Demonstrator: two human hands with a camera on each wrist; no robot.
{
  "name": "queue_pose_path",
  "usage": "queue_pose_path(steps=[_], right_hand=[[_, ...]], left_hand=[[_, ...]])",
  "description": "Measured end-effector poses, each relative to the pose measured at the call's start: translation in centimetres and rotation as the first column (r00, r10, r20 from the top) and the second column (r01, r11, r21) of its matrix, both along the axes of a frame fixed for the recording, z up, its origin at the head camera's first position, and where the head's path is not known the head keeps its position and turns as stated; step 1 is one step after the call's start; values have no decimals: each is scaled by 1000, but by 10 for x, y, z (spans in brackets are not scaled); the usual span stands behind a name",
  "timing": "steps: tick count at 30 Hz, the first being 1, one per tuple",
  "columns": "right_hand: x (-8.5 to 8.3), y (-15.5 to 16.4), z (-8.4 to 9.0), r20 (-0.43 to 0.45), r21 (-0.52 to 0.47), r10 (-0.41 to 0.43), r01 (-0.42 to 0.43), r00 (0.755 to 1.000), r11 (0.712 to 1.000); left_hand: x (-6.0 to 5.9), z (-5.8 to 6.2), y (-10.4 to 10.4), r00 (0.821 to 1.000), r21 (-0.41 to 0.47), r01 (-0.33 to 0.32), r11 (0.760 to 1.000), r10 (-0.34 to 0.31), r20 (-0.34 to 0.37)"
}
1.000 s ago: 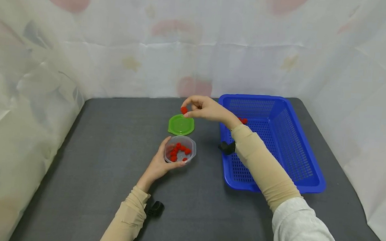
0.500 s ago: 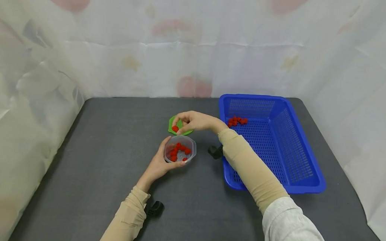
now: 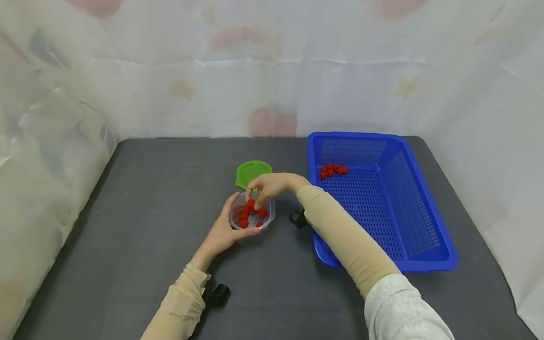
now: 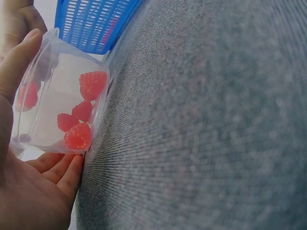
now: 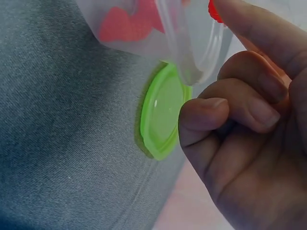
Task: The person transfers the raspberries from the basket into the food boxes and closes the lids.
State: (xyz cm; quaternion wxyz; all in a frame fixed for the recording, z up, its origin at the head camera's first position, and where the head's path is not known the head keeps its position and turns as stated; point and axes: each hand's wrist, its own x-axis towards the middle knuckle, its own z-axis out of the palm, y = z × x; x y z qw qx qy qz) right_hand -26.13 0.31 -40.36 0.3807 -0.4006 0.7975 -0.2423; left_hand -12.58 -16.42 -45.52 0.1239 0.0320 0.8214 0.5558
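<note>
Over the clear tub [image 3: 252, 214] of red raspberries [image 3: 249, 213], left fingers [image 3: 229, 209] grip, right fingers [image 3: 257, 196] pinch one.

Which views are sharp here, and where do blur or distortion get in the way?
Head view: evenly lit, sharp, soft shadows under the blue basket. Left wrist view: clear tub and raspberries fairly sharp, table bulges from wide-angle distortion. Right wrist view: right hand and tub too close, blurred; green lid soft.
</note>
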Motion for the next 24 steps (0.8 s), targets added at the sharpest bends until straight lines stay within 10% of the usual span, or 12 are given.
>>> queue_pose_path(steps=[10,24], right_hand=[[2,0,-4,-9,4,-8,8,1000,1000],[4,1,-4,-7,20,-26,26,1000,999]], left_hand=[[-12,-34,-7,1000,6,-19,1000,19,-13],[-11,-37,-8,999,-29,-32,999,31,-37]])
